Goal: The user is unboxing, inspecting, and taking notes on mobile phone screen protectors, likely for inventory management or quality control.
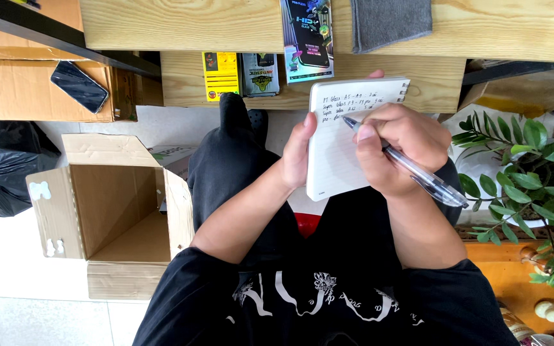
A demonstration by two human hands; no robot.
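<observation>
While the head camera is looking straight down at a seated person's lap, the left hand [297, 154] is propping a small white notepad [347, 138] upright, its thumb lying along the pad's left edge and the remaining fingers hidden behind the page, so their spread cannot be told. The right hand [392, 147] is closing thumb and forefinger tightly around a clear ballpoint pen [411, 168], the tip touching the paper just left of the fingertips and the barrel trailing out to the right past the knuckles.

About 4 short handwritten lines are filling the top of the page, and the tip is resting on the lowest of them; judging by that, the note is only begun, with most of the ruled sheet below the fingers lying blank.

Beyond the fingers, several printed retail packets [261, 70] are leaning against a pale wooden shelf [181, 25], and a grey cloth [389, 22] is hanging over its edge. Well to the left of the left hand, an open cardboard box [120, 211] is standing on the tiled floor, with a black phone [79, 86] lying on another carton above it. A green potted plant [527, 166] is spreading just right of the pen hand.
</observation>
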